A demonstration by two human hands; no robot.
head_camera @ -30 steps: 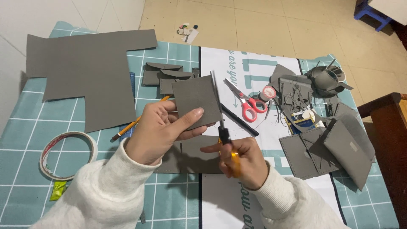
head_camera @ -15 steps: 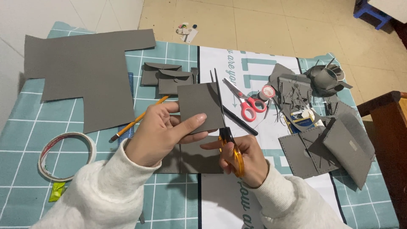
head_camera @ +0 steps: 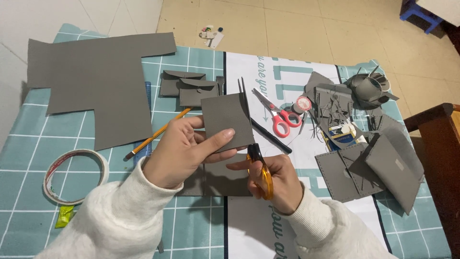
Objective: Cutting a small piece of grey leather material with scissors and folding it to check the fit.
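Note:
My left hand [head_camera: 184, 151] pinches a small grey rectangular sheet [head_camera: 226, 120] between thumb and fingers, holding it up above the mat. My right hand [head_camera: 275, 180] grips orange-handled scissors [head_camera: 258, 168] whose dark blades run up along the sheet's right edge, tips just above its top corner. Another grey piece [head_camera: 223, 180] lies flat under both hands.
A large grey sheet [head_camera: 96, 81] lies at the far left of the teal cutting mat [head_camera: 28, 139], with small grey envelopes [head_camera: 184, 86] beside it. A pencil [head_camera: 155, 134], tape roll [head_camera: 74, 175], red scissors [head_camera: 280, 112], black pen, and grey scraps [head_camera: 373, 163] surround the hands.
The orange scissors have moved up along the right edge of the held grey sheet. The left hand keeps its hold and has barely shifted.

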